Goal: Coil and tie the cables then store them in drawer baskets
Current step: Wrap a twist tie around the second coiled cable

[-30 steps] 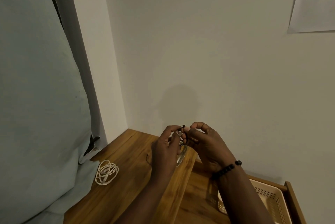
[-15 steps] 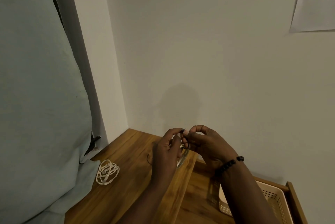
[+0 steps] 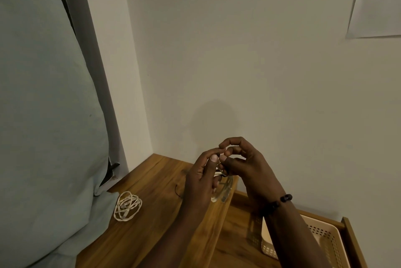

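While both hands met above the brown wooden tabletop (image 3: 152, 181), the left hand (image 3: 200, 178) and right hand (image 3: 245, 163) each pinched a thin black tie (image 3: 218, 155) with curled fingertips over a pale coiled cable (image 3: 223, 191) that hung beneath them. A second white coiled cable (image 3: 127, 206) lay loose on the tabletop to the left, well apart from the hands. One cream perforated plastic basket (image 3: 325, 239) sat in the open wooden drawer (image 3: 351, 244) at lower right.
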